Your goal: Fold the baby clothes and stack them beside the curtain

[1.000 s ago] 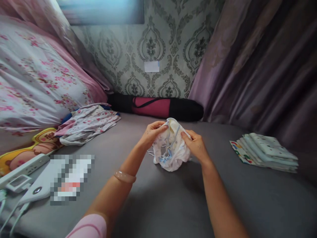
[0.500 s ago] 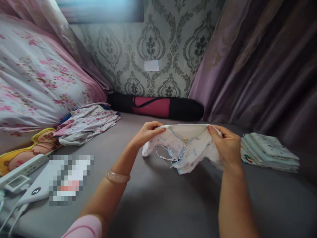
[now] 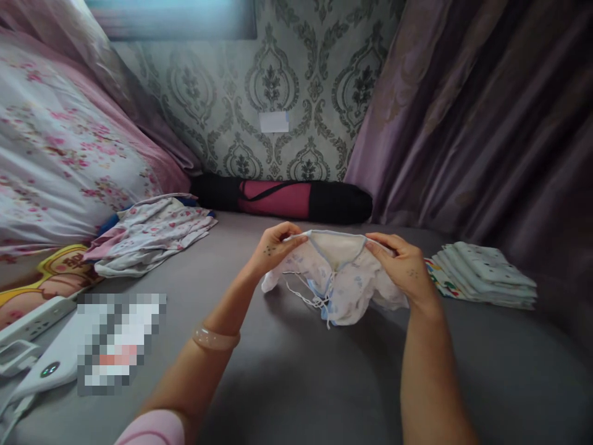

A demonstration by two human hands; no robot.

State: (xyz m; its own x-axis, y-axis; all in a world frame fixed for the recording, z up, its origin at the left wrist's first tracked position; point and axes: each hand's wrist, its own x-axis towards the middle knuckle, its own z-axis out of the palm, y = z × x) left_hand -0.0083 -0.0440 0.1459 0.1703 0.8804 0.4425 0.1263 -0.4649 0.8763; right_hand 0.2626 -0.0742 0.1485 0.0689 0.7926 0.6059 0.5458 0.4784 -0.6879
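Observation:
A small white garment (image 3: 352,290) with pale blue trim and white tie strings hangs between my two hands, its lower part close over the grey sheet. My left hand (image 3: 278,247) pinches the upper left of its neckline between thumb and fingers. On the other side, my right hand (image 3: 401,259) is closed on the upper right edge, thumb on top. The neckline is stretched nearly straight, with the light inside of the back showing in its V opening. The strings dangle at the front.
Folded cloths (image 3: 491,275) are stacked at the right. A loose clothes pile (image 3: 157,232) lies at the left, near a yellow cushion (image 3: 60,275), a power strip (image 3: 41,321) and a white power bank (image 3: 60,352). Along the wall lies a black and pink bag (image 3: 278,199).
My right hand has moved left along the garment's top edge, closer to my left hand. The blue-trimmed neckline now sits straighter between them. The view has shifted slightly right.

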